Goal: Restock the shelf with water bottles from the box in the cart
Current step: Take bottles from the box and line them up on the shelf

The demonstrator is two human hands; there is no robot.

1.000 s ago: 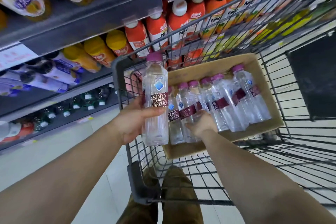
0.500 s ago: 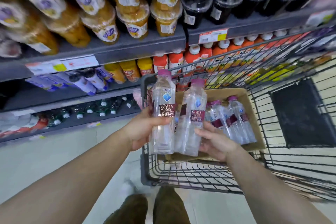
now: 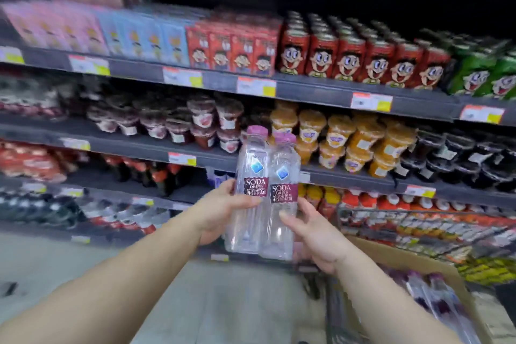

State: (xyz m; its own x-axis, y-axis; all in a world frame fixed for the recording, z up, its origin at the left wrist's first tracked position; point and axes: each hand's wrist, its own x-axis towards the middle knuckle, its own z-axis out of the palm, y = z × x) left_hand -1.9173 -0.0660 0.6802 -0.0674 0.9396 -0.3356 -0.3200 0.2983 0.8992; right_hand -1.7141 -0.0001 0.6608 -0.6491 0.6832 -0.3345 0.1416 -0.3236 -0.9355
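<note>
The left hand (image 3: 220, 211) is wrapped around the left bottle (image 3: 249, 193). Its thumb lies across the front, just under the dark red label, and the other fingers curl behind. The bottle is clear with a purple cap and stands upright in the grip.

Touching it on the right side is the right bottle (image 3: 280, 198). It looks the same: clear, purple cap, dark red label with white letters. It stands upright too, a little lower than the first one. The right hand (image 3: 315, 234) holds it from the right side and below. The thumb presses on the front of the bottle under the label, and the fingers go around the back, where they are hidden.

Above and behind the fingertips is the shelf (image 3: 329, 91), with many rows. The top row has pink, blue, red and green drink packs. Below that are cups, dark red on the left and orange just behind the bottle caps. Most of this is blurry.

Down to the right of the right hand is the box (image 3: 413, 262), brown cardboard. More bottles (image 3: 435, 296) with purple caps lie in it. Beside the box, the wires of the cart (image 3: 391, 220) show.
</note>
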